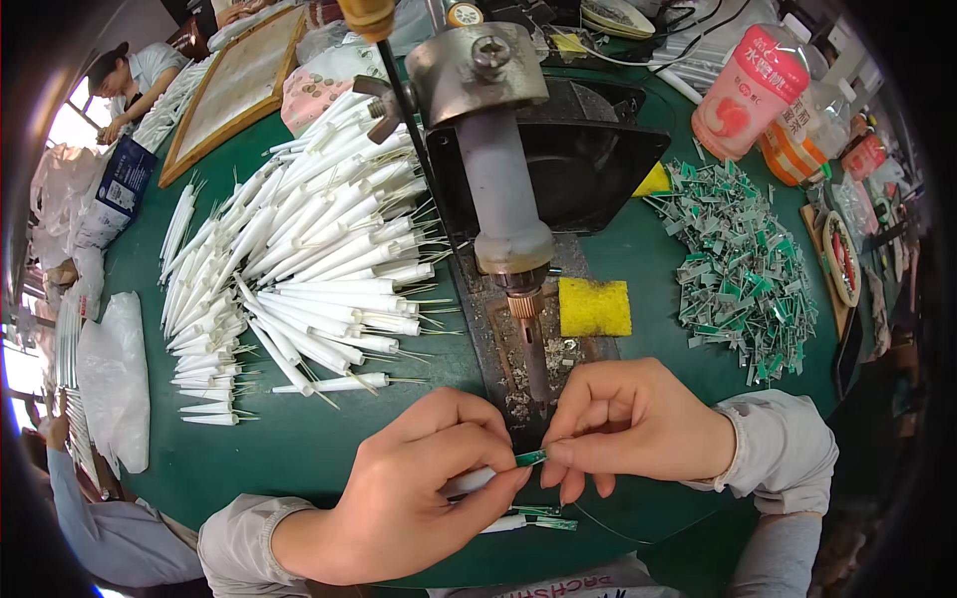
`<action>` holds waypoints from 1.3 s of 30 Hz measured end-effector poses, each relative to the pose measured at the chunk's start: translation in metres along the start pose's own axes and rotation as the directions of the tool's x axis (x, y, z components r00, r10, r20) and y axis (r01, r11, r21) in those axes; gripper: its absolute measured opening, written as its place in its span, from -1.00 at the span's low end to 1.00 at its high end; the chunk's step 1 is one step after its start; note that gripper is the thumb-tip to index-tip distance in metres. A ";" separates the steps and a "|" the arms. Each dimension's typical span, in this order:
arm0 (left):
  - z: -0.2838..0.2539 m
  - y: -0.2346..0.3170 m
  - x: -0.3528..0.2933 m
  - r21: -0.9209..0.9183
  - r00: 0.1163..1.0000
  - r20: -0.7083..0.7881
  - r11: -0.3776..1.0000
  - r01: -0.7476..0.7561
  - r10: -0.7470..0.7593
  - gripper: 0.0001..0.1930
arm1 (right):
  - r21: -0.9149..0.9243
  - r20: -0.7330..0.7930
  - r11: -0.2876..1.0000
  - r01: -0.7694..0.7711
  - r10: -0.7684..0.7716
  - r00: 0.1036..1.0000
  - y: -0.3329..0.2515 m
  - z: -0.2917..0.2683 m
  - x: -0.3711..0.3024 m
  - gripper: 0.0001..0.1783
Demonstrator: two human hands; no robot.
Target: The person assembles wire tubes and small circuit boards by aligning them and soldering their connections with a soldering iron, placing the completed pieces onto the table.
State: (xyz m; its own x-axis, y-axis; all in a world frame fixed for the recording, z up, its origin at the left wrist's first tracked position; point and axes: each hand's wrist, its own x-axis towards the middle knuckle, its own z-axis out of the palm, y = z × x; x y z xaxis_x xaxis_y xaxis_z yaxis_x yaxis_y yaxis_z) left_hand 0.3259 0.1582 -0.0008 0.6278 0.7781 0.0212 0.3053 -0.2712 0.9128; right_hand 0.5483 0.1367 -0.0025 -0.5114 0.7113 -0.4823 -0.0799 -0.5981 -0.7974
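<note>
My left hand [409, 493] is closed around a white tube [469, 482], pinching it between thumb and fingers. At the tube's end sits a small green circuit board [531, 458]. My right hand [648, 424] pinches the board's far end between thumb and forefinger. A thin wire [638, 541] curves below my right hand; whether those fingers hold it I cannot tell. Just above both hands, a soldering iron [536, 369] points downward, clamped in a metal holder [477, 75]. Beneath my left hand, white tubes with green boards [548, 522] lie on the table, partly hidden.
A large pile of white tubes with wire ends [319, 249] covers the left. Loose green circuit boards [743, 274] are heaped at right. A yellow sponge [595, 307] lies beside the iron. Bottles [753, 90] stand at the back right. Another person [145, 80] sits far left.
</note>
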 end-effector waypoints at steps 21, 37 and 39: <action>-0.001 -0.001 0.000 -0.369 0.969 0.114 0.896 0.247 -0.220 -0.94 | 0.073 0.050 0.992 0.098 -0.102 0.993 0.007 -0.005 0.001 -0.88; -0.003 -0.003 0.014 -0.430 0.989 -0.007 0.893 0.131 -0.148 -0.95 | -0.028 -0.118 0.971 0.238 -0.240 0.964 -0.011 -0.005 -0.009 -0.83; -0.003 -0.002 0.014 -0.432 0.992 -0.028 0.896 0.100 -0.125 -0.94 | -0.038 -0.129 0.967 0.253 -0.255 0.958 -0.011 -0.004 -0.008 -0.83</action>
State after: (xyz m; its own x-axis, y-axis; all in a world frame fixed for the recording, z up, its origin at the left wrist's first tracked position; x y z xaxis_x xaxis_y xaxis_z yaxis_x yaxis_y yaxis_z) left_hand 0.3319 0.1717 -0.0011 0.5646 0.8214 -0.0811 0.0275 0.0796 0.9965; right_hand 0.5571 0.1389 0.0083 -0.3593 0.8819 -0.3053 -0.1740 -0.3847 -0.9065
